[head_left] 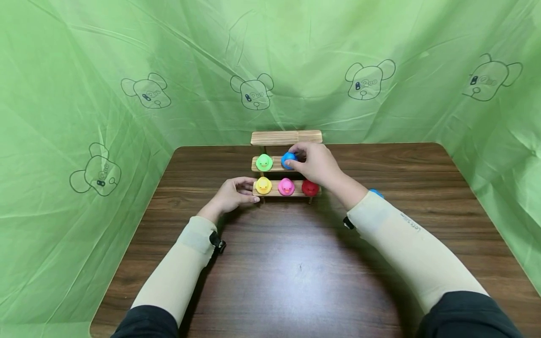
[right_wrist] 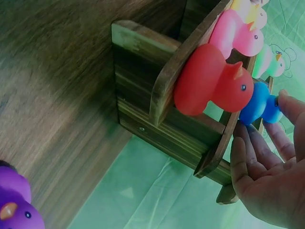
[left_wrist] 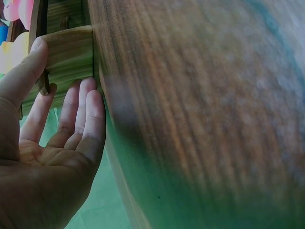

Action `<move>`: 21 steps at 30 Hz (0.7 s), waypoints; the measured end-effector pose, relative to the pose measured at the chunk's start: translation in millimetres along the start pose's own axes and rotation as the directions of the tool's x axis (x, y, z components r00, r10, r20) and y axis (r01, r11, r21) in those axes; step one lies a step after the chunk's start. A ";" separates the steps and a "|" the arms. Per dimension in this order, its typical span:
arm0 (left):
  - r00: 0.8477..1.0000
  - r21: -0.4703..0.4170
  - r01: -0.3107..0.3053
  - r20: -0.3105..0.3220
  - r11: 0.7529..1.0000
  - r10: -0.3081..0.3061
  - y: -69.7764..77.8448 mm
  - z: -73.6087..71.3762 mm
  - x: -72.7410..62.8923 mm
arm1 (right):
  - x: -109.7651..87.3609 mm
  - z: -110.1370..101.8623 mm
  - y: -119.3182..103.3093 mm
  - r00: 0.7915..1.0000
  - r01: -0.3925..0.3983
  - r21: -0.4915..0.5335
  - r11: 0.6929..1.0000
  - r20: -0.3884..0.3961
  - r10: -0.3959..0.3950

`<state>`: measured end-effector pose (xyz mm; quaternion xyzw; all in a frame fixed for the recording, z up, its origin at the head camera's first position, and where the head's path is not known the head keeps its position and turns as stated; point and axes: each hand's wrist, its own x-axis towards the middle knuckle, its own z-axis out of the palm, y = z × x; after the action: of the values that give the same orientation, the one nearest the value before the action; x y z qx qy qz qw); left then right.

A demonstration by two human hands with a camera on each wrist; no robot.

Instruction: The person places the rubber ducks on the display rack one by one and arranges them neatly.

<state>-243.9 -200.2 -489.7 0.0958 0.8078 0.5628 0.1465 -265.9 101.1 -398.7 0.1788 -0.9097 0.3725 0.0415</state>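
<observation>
A three-tier wooden shelf stands toward the back of the table. My right hand pinches a blue rubber duck between thumb and fingers at the middle tier. Left of it on that tier sits a green duck. On the lowest tier are a yellow duck, a pink duck and a red duck. My left hand is at the shelf's left end; in the left wrist view its thumb rests against the board, the other fingers extended along the side.
A purple duck lies on the table in the right wrist view. Something blue shows from behind the right sleeve. The shelf's top tier carries no duck. Green sheeting hangs close behind the shelf and along the sides.
</observation>
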 end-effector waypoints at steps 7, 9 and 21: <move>1.000 -0.003 0.009 -0.007 1.000 -0.009 -0.3 0.3 0.2 | 1.1 2.9 0.3 1.000 -0.010 -0.028 1.000 0.000 0.010; 1.000 -0.003 0.009 -0.007 1.000 -0.009 -1.2 0.6 0.2 | 1.4 3.5 0.7 1.000 -0.015 -0.037 0.999 -0.001 0.015; 1.000 -0.003 0.011 -0.009 1.000 -0.011 -0.9 0.4 -0.6 | 1.7 4.4 2.7 1.000 -0.019 -0.054 0.998 -0.005 0.019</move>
<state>-243.2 -200.4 -490.6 0.0887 0.8083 0.5634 0.1462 -268.2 99.4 -403.3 0.1681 -0.9210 0.3485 0.0449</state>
